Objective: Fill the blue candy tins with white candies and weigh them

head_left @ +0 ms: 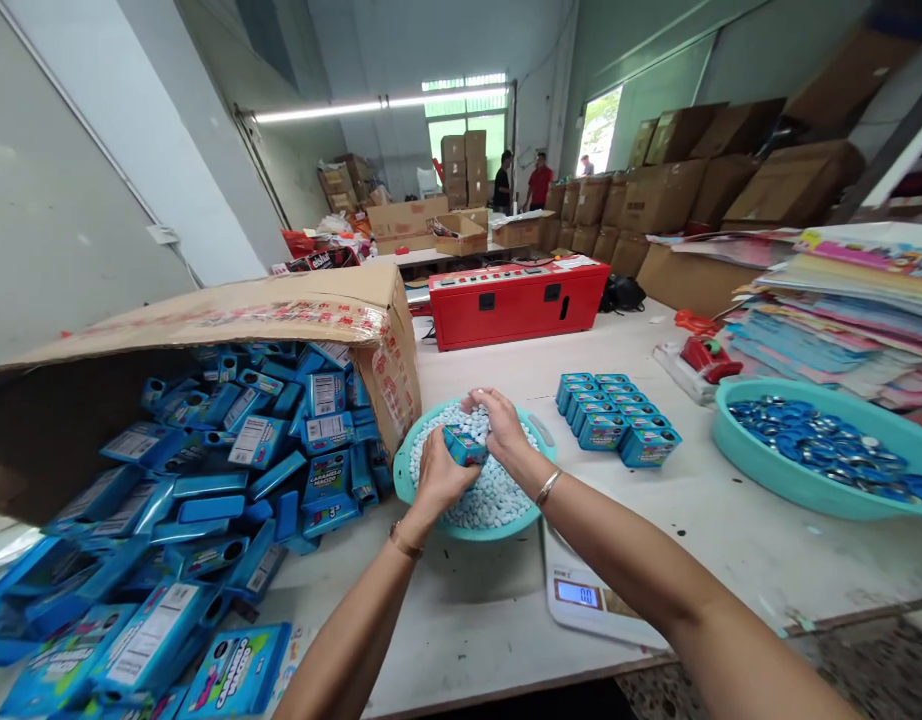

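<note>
My left hand [441, 478] is closed around a small blue candy tin [463, 446], held over a turquoise plastic basket [402, 485]. Small pale blue candies [498, 505] fill the basket. My right hand [504, 428] is just above and beside the tin, its fingers curled together over the candies; whatever lies inside them is hidden. To the right, several blue tins [602, 430] stand upright in close rows. Below my right forearm, a white digital scale [566, 612] reads 0.0, partly covered by the arm.
On the left, a tipped cardboard box [401, 370] spills many blue tins [236, 500] across the table. A turquoise basin [765, 490] of blue and silver lids stands right. Behind are a red machine [517, 310], a red tape dispenser [708, 358] and stacked printed sheets [843, 320].
</note>
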